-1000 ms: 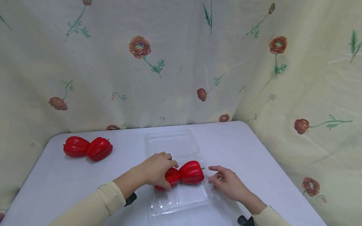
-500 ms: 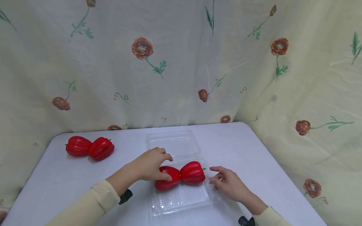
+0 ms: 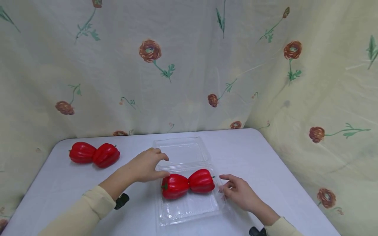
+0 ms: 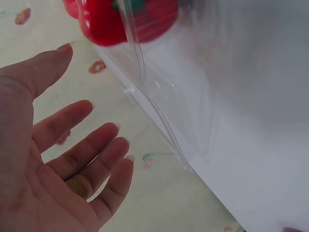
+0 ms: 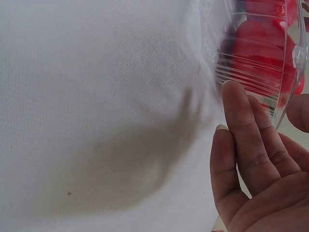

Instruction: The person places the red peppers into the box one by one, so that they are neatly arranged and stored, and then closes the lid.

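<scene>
An opened clear plastic clamshell container (image 3: pixel 192 208) lies on the white table, its lid (image 3: pixel 181 150) folded back flat toward the wall. Two red bell peppers sit end to end in its base, a left pepper (image 3: pixel 175 186) and a right pepper (image 3: pixel 201 181). My left hand (image 3: pixel 144 166) hovers just up and left of the left pepper, fingers spread and relaxed, holding nothing. In the left wrist view that hand (image 4: pixel 72 164) is apart from the container. My right hand (image 3: pixel 240 193) holds the container's right side at the rim, fingers outside the ribbed wall (image 5: pixel 256 72) and thumb opposite.
Two more red bell peppers, one (image 3: pixel 82 152) beside the other (image 3: pixel 106 155), touch at the table's back left. A flowered curtain (image 3: pixel 183 65) hangs behind the table (image 3: pixel 133 209) and along its right side.
My left hand has let go of the left pepper and drawn back up and to the left, leaving it in the container. My right hand has kept its place.
</scene>
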{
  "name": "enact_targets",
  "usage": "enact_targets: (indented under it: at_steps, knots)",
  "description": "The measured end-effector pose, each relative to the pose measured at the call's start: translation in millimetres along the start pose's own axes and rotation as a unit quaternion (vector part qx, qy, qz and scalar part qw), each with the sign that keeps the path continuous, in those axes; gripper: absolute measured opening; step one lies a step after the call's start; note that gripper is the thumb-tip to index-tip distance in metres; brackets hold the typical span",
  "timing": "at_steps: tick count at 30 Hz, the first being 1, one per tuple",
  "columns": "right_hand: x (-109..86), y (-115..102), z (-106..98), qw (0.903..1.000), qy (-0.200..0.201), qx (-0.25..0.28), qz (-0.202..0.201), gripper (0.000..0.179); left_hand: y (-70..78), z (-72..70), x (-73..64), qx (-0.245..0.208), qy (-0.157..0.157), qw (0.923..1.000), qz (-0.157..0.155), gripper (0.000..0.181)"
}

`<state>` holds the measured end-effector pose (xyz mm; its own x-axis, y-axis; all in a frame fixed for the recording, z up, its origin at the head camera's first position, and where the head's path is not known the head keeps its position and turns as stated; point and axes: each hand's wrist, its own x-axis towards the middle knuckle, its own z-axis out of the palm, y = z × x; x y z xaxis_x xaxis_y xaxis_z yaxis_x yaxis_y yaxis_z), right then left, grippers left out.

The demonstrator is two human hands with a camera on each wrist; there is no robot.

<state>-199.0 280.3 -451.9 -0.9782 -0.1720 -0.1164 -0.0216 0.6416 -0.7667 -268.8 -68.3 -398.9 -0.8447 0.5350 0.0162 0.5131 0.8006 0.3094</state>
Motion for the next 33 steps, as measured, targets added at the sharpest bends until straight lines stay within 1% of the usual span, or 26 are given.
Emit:
enact_targets:
  at_steps: [5,10,13,19,26,33]
  knots:
    - [-0.8,-1.0,0.4,1.0000,0.003,0.001,0.000,0.047,-17.3,-6.1,-2.6,0.010,0.009,0.9998,-0.013,0.054]
    - [-1.5,-1.2,0.2,1.0000,0.004,-0.001,0.001,0.047,-33.9,-9.6,-6.3,0.002,0.009,0.9994,-0.034,0.058]
    - [-1.5,-1.0,0.3,1.0000,0.004,-0.002,0.001,0.047,-42.7,-12.2,-8.5,0.001,0.014,0.9990,-0.044,0.060]
    - [-0.8,-1.6,0.3,1.0000,0.004,-0.001,0.006,0.047,-59.7,-14.5,-11.2,0.016,0.032,0.9974,-0.062,0.061]
    - [-1.2,-1.0,-1.4,0.9999,0.000,0.001,-0.013,0.048,-82.1,-13.5,-14.0,0.043,0.049,0.9949,-0.077,0.060]
    - [-1.9,0.1,0.0,1.0000,0.004,0.001,-0.008,0.047,-103.4,-18.3,-18.0,0.051,0.068,0.9916,-0.098,0.063]
